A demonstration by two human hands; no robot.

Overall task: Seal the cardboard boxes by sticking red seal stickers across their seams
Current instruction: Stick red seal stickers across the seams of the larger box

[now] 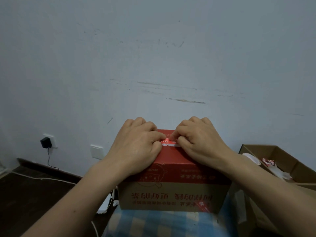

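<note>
checkered cloth (pixel 153 223), cardboard box (pixel 171 195) on it

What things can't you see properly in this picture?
1. The sticker, head view: the left hand and right hand cover most of it.
2. The seam on top of the box: hidden by the hands.
3. The print on the box: blurred and upside down.
4. The open box: cut off by the right edge; its contents are unclear.

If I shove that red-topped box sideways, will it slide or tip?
Probably slide: the red-topped box looks wider than tall and sits flat on the checkered cloth. The cloth may bunch and drag. Both hands, left hand and right hand, press its top, steadying it.
</note>
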